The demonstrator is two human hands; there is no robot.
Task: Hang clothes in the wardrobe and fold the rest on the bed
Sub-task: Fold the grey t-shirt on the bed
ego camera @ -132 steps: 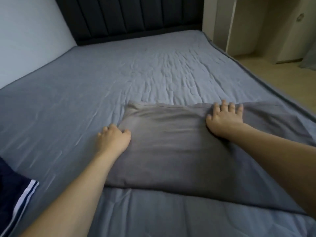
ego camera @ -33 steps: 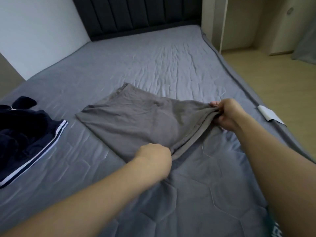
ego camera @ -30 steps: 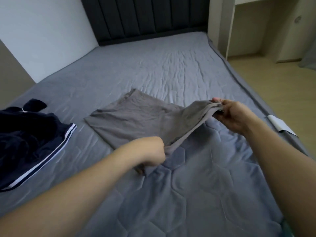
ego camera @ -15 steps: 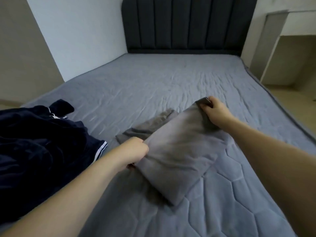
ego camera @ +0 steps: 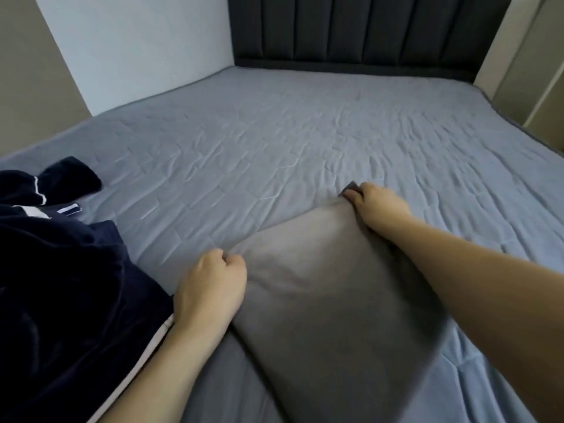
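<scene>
Laying the grey cloth (ego camera: 329,288) down flat on the bed (ego camera: 274,141) is what I am doing right now. A moment ago I was holding its near edge up in the air and carrying it over to the far side, and now that edge is lying on top of the other half, so the cloth is folded over and looking smaller and thicker. My left hand (ego camera: 210,288) is curled shut and pinching the near left corner of the cloth, pressing it onto the bed. My right hand (ego camera: 375,203) is reaching farther out, and its grip is closed on the far corner, with a bit of dark cloth poking out past my fingers (ego camera: 354,195). Both corners are touching the bed, and the cloth is stretching smoothly between my hands. I am thinking this fold is nearly done, and I am probably needing to let go and pat it flat, or fold it one more time to make it small. The dark blue clothes with the white stripe (ego camera: 61,285) are sitting in a messy pile just beside my left arm, so they are still waiting to be folded or hung up. The wardrobe is not showing here, so I cannot tell what is hanging in it.
</scene>
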